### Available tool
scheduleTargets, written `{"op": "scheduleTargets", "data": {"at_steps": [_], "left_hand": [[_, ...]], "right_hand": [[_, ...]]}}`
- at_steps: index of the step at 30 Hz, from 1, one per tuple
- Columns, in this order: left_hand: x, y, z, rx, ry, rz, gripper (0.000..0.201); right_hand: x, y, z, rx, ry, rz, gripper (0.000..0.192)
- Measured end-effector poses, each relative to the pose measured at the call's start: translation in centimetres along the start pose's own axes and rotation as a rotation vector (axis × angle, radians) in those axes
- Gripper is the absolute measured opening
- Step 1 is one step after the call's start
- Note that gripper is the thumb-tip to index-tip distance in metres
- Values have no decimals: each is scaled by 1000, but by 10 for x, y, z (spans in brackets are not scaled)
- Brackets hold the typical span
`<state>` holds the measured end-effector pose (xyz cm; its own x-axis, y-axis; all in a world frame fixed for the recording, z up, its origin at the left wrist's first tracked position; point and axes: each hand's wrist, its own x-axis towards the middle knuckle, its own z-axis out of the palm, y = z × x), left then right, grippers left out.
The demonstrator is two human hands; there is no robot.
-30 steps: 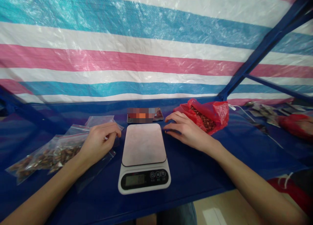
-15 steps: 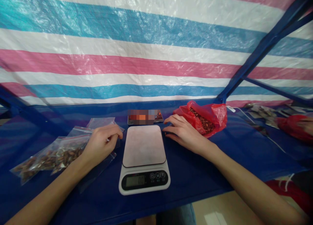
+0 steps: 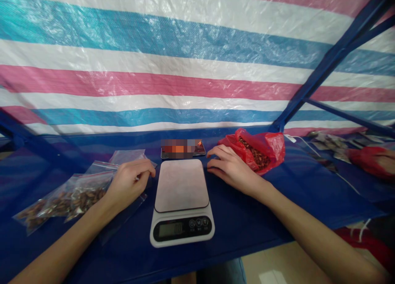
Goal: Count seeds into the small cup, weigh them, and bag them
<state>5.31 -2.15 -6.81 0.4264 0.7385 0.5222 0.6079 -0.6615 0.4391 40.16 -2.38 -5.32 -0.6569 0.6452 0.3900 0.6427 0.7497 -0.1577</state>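
A white digital kitchen scale [image 3: 182, 185] stands between my hands, its display reading about 0.0 and its plate bare. My left hand [image 3: 131, 181] lies left of it, fingers curled and thumb against the index finger, with nothing visible in them. Beneath and beside that hand are clear zip bags [image 3: 128, 155]; filled ones [image 3: 84, 197] hold brown nut-like pieces. On the other side, my right hand [image 3: 230, 169] rests on the table, fingers apart and holding nothing. It partly covers a red plastic bag [image 3: 274, 148], open and full of similar brown pieces.
Behind the scale lies a phone [image 3: 197, 152], its screen blurred. The blue table [image 3: 247, 226] ends at a front edge near my legs. Blue metal bars [image 3: 296, 101] and striped sheeting [image 3: 154, 82] stand behind. Farther right are a white cord [image 3: 345, 180] and another red bag [image 3: 367, 158].
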Motion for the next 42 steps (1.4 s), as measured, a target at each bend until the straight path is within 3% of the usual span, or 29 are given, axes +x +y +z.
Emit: {"op": "scheduleTargets", "data": {"at_steps": [5, 11, 16, 19, 22, 24, 27, 30, 33, 42], "left_hand": [[-1, 0, 0, 0, -24, -14, 33], [-1, 3, -1, 20, -12, 4, 33], [0, 2, -1, 17, -8, 6, 33], [0, 2, -1, 10, -24, -4, 33], [0, 2, 0, 2, -43, -3, 34], [0, 3, 0, -6, -54, 5, 34], [0, 3, 0, -11, -57, 12, 35], [0, 3, 0, -10, -48, 11, 35], [-1, 3, -1, -12, -52, 15, 34], [0, 3, -2, 4, -55, 6, 34]], "right_hand": [[-2, 9, -22, 27, 114, 52, 13], [-8, 34, -30, 32, 33, 83, 12], [-8, 35, -34, 80, -2, 56, 13], [-10, 40, -45, 69, 152, 94, 14], [-19, 55, -58, 4, 298, 255, 12], [-28, 70, -62, -51, 263, 403, 11], [-42, 93, -59, -162, 89, 548, 16], [-50, 108, -49, -160, -41, 508, 32], [-51, 114, -37, -142, -83, 462, 46], [-52, 120, -19, -101, -55, 423, 46]]}}
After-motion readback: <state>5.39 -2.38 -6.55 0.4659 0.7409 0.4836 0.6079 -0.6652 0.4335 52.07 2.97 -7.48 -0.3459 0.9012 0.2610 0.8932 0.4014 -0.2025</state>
